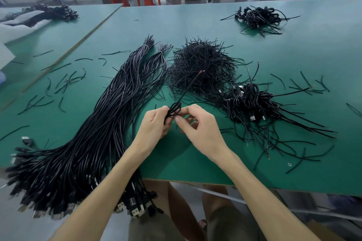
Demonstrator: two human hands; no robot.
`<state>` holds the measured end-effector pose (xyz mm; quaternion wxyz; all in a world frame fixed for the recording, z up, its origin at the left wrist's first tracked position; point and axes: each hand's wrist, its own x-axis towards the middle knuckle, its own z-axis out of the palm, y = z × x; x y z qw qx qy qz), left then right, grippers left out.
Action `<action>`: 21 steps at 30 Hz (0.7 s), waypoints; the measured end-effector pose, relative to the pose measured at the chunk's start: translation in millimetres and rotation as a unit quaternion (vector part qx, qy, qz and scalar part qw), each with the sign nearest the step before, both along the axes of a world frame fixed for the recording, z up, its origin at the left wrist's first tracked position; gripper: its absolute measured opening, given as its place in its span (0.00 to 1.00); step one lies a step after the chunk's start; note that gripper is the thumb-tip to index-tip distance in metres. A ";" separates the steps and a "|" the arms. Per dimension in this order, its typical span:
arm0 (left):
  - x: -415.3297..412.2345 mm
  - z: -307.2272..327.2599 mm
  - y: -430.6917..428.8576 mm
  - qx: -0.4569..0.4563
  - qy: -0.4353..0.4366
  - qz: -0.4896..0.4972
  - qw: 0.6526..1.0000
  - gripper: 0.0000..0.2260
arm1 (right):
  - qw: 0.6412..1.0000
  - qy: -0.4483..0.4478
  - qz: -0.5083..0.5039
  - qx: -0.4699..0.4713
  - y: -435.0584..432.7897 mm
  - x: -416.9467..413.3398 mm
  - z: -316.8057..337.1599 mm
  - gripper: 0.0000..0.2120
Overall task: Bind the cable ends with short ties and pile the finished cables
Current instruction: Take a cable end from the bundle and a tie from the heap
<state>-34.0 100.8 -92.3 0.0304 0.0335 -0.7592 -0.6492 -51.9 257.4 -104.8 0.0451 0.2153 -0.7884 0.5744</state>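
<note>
The left hand (154,123) has its fingers curled round a small coiled cable (174,108), held just above the bench (172,160). The right hand (199,129) pinches thumb and forefinger at the coil's near side; whether a short tie sits between those fingertips cannot be told. The cable looks thin, light and limp with a little spring in it, so the loops would likely slacken if the grip eased. The waist of the coil, where the left hand clamps it, seems the place to hold, which leaves the right hand to wrap. One loose tail (191,84) pokes away from the hands, its bared tip over the heap of short ties (201,60) just beyond the fingertips. The ties look wiry and bendable but tangled, so pulling one may drag others. Near the right hand, on its right, lies the pile of finished cables (250,101), with open green bench between. Close on the left hand's left runs the long bundle of unbound cables (109,115), overhanging the bench edge below the wrists.
</note>
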 end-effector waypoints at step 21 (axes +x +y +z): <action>-0.1 -4.1 4.1 -0.055 0.021 -0.013 0.998 0.20 | 1.000 0.010 -0.016 0.016 -0.2 0.4 1.2 0.09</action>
